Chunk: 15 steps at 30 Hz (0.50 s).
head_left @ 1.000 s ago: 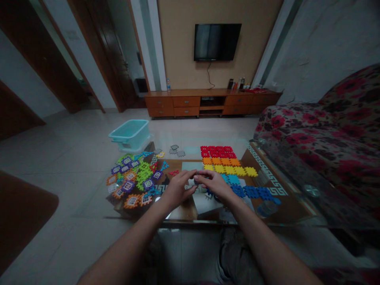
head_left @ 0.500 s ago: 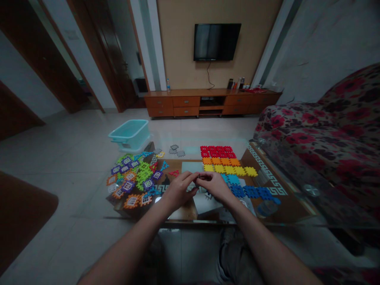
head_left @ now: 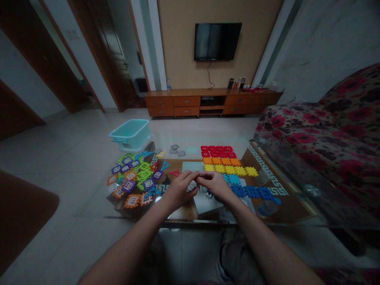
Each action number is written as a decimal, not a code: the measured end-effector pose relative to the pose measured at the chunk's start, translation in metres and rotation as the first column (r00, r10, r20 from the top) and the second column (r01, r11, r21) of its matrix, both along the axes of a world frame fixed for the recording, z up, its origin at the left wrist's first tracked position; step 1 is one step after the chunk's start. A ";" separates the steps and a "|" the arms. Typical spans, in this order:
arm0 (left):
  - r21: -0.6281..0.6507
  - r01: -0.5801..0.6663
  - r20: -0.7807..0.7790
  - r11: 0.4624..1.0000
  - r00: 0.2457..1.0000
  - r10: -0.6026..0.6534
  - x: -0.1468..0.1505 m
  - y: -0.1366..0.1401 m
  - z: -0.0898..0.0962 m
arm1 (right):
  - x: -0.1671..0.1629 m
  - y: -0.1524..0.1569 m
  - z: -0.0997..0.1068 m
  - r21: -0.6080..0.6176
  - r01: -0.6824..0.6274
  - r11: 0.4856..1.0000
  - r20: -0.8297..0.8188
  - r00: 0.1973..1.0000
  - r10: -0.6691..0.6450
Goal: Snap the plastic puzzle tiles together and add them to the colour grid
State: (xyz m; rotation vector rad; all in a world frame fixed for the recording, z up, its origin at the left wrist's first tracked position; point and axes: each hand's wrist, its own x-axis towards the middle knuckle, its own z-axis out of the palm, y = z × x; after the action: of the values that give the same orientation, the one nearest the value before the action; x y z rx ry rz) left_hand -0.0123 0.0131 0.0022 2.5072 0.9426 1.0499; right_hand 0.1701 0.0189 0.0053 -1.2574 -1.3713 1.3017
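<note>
My left hand (head_left: 181,189) and my right hand (head_left: 214,183) meet over the middle of the glass table (head_left: 185,213), fingertips pinched together. Whatever lies between the fingers is hidden. To the right, toothed plastic tiles form rows by colour: red tiles (head_left: 218,152), orange tiles (head_left: 222,161), yellow tiles (head_left: 231,170), light blue tiles (head_left: 233,179) and dark blue tiles (head_left: 252,192). A loose mix of green tiles (head_left: 144,173), purple window tiles (head_left: 128,186) and orange window tiles (head_left: 132,201) spreads out on the left. Several grey tiles (head_left: 177,151) lie farther back.
A teal plastic tub (head_left: 130,134) stands beyond the table's far left corner. Near the right front edge lies a clear bottle (head_left: 267,208) with a blue cap. A flowered sofa (head_left: 314,122) is on the right, and a wooden TV cabinet (head_left: 187,103) runs along the wall.
Both hands stay nearly in place, with the fingertips shifting slightly against each other. The tiles have not moved.
</note>
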 end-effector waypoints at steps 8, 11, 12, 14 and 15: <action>-0.073 0.027 0.029 0.997 0.999 -0.024 -0.002 -0.002 0.009 | 0.005 -0.002 0.011 -0.168 -0.082 0.982 -0.117 0.991 0.062; -0.113 0.010 0.083 0.994 0.997 0.000 -0.003 -0.003 0.013 | 0.007 -0.005 0.015 -0.257 -0.133 0.957 -0.280 0.958 0.058; -0.117 0.003 0.103 0.993 0.995 0.009 -0.003 -0.002 0.014 | 0.007 -0.005 0.016 -0.271 -0.159 0.950 -0.338 0.939 0.061; -0.107 -0.004 0.132 0.994 0.991 0.018 -0.003 -0.002 0.016 | 0.009 -0.006 0.017 -0.272 -0.200 0.941 -0.415 0.907 0.072; -0.094 -0.001 0.141 0.996 0.990 0.014 -0.003 -0.002 0.016 | 0.009 -0.007 0.017 -0.266 -0.213 0.940 -0.437 0.896 0.080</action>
State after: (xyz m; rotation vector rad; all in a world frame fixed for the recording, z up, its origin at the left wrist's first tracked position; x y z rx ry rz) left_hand -0.0158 0.0111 0.0181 2.3212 0.9383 1.1415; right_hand 0.1794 0.0124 0.0220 -0.9962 -0.9923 1.8288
